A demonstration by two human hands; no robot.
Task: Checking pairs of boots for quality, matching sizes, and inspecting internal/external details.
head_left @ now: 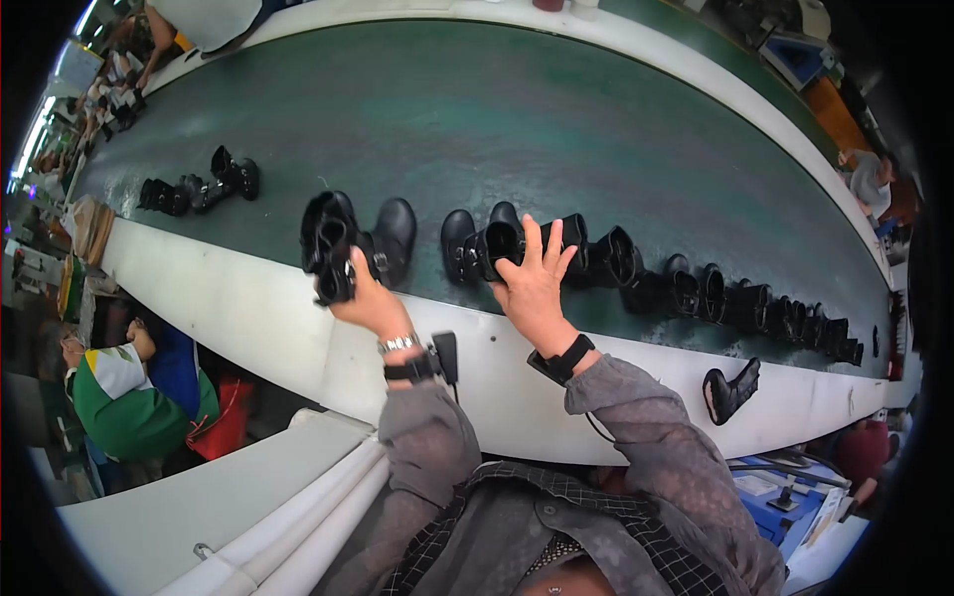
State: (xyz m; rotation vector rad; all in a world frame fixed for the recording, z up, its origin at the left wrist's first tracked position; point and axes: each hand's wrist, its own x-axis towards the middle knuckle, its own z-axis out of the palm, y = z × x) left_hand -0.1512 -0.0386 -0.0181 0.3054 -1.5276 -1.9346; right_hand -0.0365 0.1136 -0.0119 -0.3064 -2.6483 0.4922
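A pair of black buckled ankle boots [396, 236] is at the green belt's near edge, left of centre. My left hand [373, 304] is closed on the shaft of one of them; the thumb shows, and the other fingers are mostly hidden. To the right, my right hand [537, 281] reaches over more black boots [460, 245]. Its fingers are spread and its thumb touches the rim of an upright boot shaft [499, 244]. Part of the boots behind this hand is hidden.
A long row of black boots [686, 288] continues right along the green belt [417, 119]. More boots [204, 187] stand far left. One boot [731, 389] lies on the white near ledge [616, 387]. A person in a green and white top [129, 402] sits at lower left.
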